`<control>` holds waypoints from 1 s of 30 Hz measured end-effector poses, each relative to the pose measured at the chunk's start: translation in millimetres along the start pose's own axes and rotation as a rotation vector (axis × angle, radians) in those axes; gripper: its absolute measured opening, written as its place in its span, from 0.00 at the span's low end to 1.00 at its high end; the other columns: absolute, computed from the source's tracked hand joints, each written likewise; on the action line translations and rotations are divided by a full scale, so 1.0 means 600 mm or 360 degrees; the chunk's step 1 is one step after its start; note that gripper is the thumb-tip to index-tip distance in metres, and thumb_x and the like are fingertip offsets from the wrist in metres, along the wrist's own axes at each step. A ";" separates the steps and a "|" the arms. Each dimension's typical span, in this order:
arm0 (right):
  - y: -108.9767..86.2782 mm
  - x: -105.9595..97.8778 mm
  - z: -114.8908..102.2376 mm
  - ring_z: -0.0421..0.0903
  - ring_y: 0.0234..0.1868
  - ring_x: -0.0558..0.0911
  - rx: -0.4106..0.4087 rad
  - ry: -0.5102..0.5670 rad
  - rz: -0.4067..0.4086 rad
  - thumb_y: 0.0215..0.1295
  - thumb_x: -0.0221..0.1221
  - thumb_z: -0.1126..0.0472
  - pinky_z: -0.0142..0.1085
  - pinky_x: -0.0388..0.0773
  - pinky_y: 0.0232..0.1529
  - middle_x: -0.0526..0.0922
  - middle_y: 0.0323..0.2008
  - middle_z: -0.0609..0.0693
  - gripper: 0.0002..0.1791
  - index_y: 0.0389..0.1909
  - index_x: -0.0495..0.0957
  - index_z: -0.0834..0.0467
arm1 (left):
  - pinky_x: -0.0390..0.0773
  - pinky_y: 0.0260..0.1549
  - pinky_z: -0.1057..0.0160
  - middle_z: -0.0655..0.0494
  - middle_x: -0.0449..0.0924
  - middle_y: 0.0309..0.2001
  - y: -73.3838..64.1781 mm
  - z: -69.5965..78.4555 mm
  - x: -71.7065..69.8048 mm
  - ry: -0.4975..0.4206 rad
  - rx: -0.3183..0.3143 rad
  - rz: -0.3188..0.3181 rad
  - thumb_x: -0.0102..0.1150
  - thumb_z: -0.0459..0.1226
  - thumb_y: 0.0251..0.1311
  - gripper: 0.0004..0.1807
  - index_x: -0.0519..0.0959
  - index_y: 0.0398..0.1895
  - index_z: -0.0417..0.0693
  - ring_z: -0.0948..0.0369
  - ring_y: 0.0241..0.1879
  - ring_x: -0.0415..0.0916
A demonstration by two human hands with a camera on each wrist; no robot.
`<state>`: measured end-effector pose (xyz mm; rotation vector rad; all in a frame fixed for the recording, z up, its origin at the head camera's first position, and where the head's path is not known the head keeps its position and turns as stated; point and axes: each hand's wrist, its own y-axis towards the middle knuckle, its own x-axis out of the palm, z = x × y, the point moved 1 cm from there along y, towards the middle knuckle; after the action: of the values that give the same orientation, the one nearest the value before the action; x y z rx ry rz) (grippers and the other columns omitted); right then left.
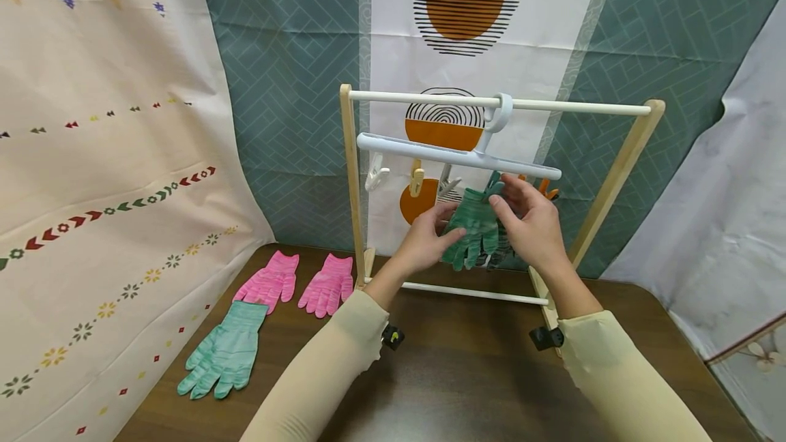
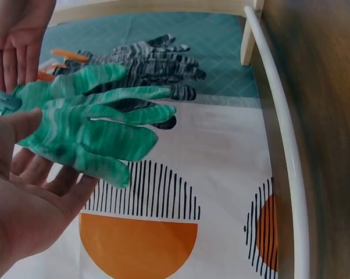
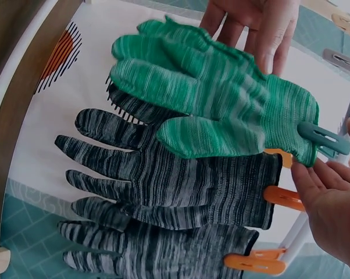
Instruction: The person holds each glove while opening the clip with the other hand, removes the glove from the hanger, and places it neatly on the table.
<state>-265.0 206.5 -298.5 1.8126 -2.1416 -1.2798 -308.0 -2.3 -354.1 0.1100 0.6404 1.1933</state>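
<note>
A green striped knit glove (image 1: 471,220) hangs fingers-down from the pale blue hanger (image 1: 451,153), a teal clip (image 3: 323,138) biting its cuff. My left hand (image 1: 426,241) holds the glove at its side, thumb in front and fingers behind. Beside the clip is my right hand (image 1: 533,224); its fairly straight fingers touch the cuff's edge, and its thumb stands apart from them. Two black-and-grey gloves (image 3: 181,180) hang behind, held by orange clips (image 3: 256,263). In the head view the green glove and right hand mostly cover them.
The hanger hooks over the white top bar (image 1: 571,108) of a wooden-sided rack (image 1: 617,179). White, yellow and grey clips (image 1: 417,179) dangle at its left. On the table (image 1: 430,374), to the left, lie two pink gloves (image 1: 328,285) and a mint green glove (image 1: 224,350).
</note>
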 end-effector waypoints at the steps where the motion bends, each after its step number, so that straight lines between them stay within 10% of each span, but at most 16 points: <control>1: -0.001 0.001 0.000 0.58 0.63 0.82 0.0005 0.0002 0.0004 0.81 0.60 0.50 0.54 0.79 0.61 0.81 0.64 0.62 0.30 0.76 0.71 0.60 | 0.79 0.61 0.53 0.48 0.80 0.66 -0.001 0.000 0.001 0.0004 0.0002 0.0006 0.63 0.40 0.76 0.29 0.70 0.77 0.46 0.51 0.61 0.80; 22: -0.001 0.018 -0.015 0.54 0.71 0.75 0.0173 0.0328 0.0030 0.85 0.52 0.48 0.55 0.70 0.70 0.78 0.68 0.60 0.31 0.78 0.67 0.63 | 0.85 0.49 0.60 0.44 0.88 0.53 -0.019 0.010 0.008 -0.0323 -0.0005 -0.0027 0.62 0.35 0.77 0.19 0.77 0.66 0.36 0.55 0.49 0.87; 30: -0.002 0.024 -0.023 0.47 0.62 0.80 0.0209 0.0415 0.0165 0.83 0.57 0.52 0.39 0.75 0.63 0.83 0.61 0.60 0.28 0.73 0.72 0.66 | 0.84 0.52 0.59 0.43 0.88 0.54 -0.022 0.021 0.015 -0.0332 -0.0030 -0.0002 0.62 0.39 0.77 0.22 0.76 0.68 0.36 0.54 0.53 0.86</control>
<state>-261.4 187.2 -296.6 1.7729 -2.1841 -0.8468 -288.6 3.8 -352.9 0.2153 0.4460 1.1684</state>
